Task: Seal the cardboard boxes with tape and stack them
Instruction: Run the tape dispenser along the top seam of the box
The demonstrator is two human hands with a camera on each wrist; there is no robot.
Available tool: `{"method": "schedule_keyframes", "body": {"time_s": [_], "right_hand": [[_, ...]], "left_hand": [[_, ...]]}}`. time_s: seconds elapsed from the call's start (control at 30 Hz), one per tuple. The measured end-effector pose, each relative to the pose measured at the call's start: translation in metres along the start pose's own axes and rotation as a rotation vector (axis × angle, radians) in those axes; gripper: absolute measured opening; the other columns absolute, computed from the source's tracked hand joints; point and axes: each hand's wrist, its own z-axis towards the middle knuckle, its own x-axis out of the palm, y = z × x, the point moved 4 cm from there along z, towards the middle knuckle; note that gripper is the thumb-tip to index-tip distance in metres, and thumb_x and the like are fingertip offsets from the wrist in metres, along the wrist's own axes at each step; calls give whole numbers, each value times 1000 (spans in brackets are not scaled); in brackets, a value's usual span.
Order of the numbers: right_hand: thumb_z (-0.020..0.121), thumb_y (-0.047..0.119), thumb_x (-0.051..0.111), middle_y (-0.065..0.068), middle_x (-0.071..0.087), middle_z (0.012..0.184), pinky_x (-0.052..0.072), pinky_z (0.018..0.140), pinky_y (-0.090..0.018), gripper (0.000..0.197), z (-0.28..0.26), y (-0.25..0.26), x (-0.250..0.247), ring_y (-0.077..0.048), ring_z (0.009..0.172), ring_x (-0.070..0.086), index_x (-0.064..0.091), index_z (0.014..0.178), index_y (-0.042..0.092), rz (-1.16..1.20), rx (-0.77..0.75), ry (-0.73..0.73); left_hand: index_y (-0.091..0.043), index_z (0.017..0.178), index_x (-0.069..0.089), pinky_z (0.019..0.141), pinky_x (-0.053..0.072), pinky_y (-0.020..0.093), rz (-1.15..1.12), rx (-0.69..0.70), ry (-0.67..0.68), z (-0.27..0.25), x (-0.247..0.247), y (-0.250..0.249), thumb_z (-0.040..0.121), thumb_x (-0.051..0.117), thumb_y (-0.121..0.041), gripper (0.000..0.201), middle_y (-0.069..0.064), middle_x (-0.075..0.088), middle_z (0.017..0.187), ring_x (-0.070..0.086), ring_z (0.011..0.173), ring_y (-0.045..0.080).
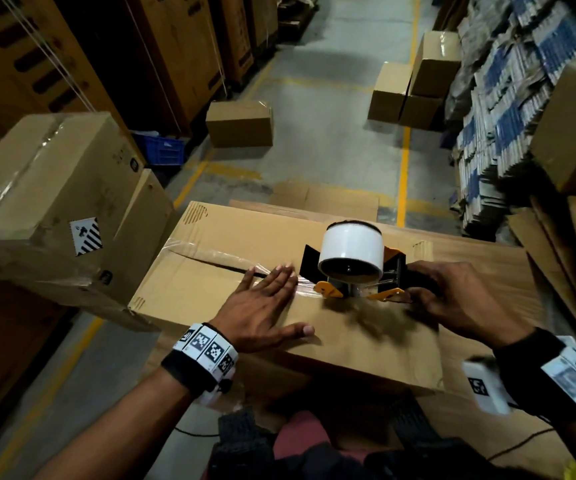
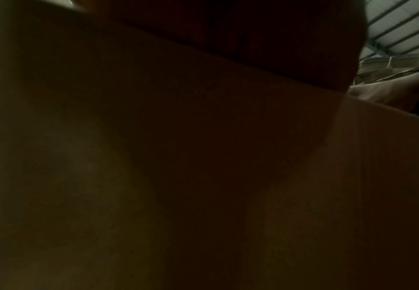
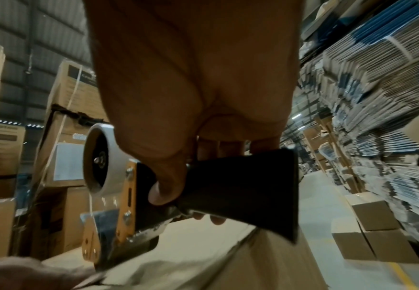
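Taping now: I am pulling clear tape [image 1: 210, 256] along the slit in the top of my cardboard box [image 1: 314, 320].
Head view, left hand: my left hand [image 1: 262, 306] lies flat on the box top, fingers [image 1: 281, 277] straight, pressing the tape down by the slit.
Head view, right hand: my right hand [image 1: 459, 303] is wrapped round the black handle of the tape gun [image 1: 352, 268], which sits on the box just right of my left hand.
Doing it well: I think I should keep the gun low and on the slit, and rub the tape flat behind it.
Head view, edges: the box top runs on to my right, so there is room to pull. A taped box [image 1: 47, 202] stands close on my left. The floor [image 1: 331, 98] ahead is open, with small boxes [image 1: 414, 84] far off.
Left wrist view: dark, just brown card [image 2: 104, 157] up close. I cannot tell my fingers here.
Right wrist view: my right hand [image 3: 193, 98] holds the handle [image 3: 243, 188], thumb curled on its side. The white roll [image 3: 99, 159] is at the front. Tall piles of flat card [image 3: 377, 98] stand on my right, so I must not swing wide there.
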Motion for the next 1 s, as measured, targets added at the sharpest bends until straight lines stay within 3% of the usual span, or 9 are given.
{"method": "schedule_keyframes", "body": {"time_s": [0.1, 0.2, 0.33, 0.47, 0.63, 0.73, 0.83, 0.9, 1.0], "right_hand": [[87, 31, 76, 8, 78, 102, 61, 76, -44, 36, -9, -4, -9, -10, 88, 72, 73, 123, 25, 40, 13, -52], [82, 54, 66, 15, 77, 104, 61, 75, -39, 49, -19, -12, -15, -1, 90, 71, 72, 126, 32, 17, 25, -40], [87, 19, 80, 9, 79, 106, 51, 71, -12, 41, -34, -16, -34, 5, 86, 68, 73, 127, 22, -29, 60, -54], [85, 7, 81, 15, 77, 96, 53, 76, -31, 43, -64, -30, -68, -4, 88, 71, 75, 118, 33, -8, 145, -92], [82, -4, 81, 31, 68, 90, 52, 78, -13, 44, -94, -64, -82, 18, 85, 64, 77, 113, 27, 50, 231, -175], [84, 3, 82, 21, 75, 103, 57, 86, -31, 46, -97, -66, -68, -6, 99, 72, 76, 117, 34, 18, 193, -111], [79, -6, 82, 31, 68, 93, 42, 72, 0, 44, -92, -57, -53, 10, 89, 64, 78, 105, 29, 2, 123, -107], [78, -5, 83, 44, 62, 76, 42, 66, 0, 48, -89, -53, -38, 19, 81, 62, 74, 97, 39, 27, 135, -56], [77, 0, 85, 40, 60, 62, 41, 53, -12, 43, -87, -55, -20, 15, 69, 63, 72, 87, 40, 48, 147, -53]], "left_hand": [[-23, 166, -9, 128, -10, 51, 10, 8, 1, 0, 2, 1, 75, -5, -100, 119, -8, -20, 171, -18, 157, 6], [-23, 167, -8, 128, -10, 51, 16, 25, -15, -1, 5, -3, 77, -6, -98, 116, -9, -16, 172, -17, 157, 3], [-24, 166, -11, 128, -11, 49, -5, 25, -25, -2, 3, -7, 76, -8, -99, 118, -10, -17, 171, -18, 156, 2], [-23, 166, -10, 128, -12, 49, 12, 21, -22, -2, 1, -5, 71, -14, -100, 123, -10, -18, 171, -18, 157, 3], [-23, 166, -10, 128, -12, 49, 23, 37, -21, -3, 3, -5, 71, -15, -100, 122, -11, -20, 170, -20, 156, 3], [-26, 165, -15, 128, -12, 49, 41, 45, 11, -2, 4, -2, 70, -17, -99, 120, -12, -24, 169, -22, 155, 5], [-30, 164, -16, 128, -12, 49, 61, 36, 29, -5, 3, 15, 71, -16, -99, 116, -14, -25, 168, -24, 155, 6], [-32, 164, -14, 128, -12, 50, 51, 36, 37, -8, 2, 30, 73, -12, -99, 113, -15, -22, 169, -23, 156, 5], [-36, 164, -12, 127, -13, 51, 51, 31, 61, -12, -1, 46, 73, -9, -101, 112, -18, -22, 169, -23, 156, 7]]}}
